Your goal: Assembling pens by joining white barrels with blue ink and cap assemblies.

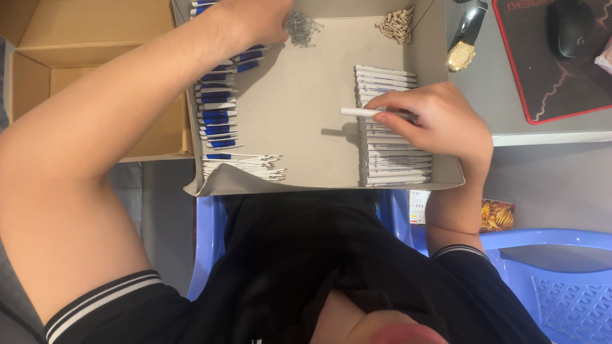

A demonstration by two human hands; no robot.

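Right hand pinches a slim white tube; left hand, seemingly curled, touches wiry metal springs.

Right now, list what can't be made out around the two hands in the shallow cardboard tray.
- Left hand: fingers cut off by head view's top edge; grip unclear.
- Small metal springs: too small to count.
- White pen barrels: part of the row hidden under right hand.
- Tray's near wall hides the floor below.
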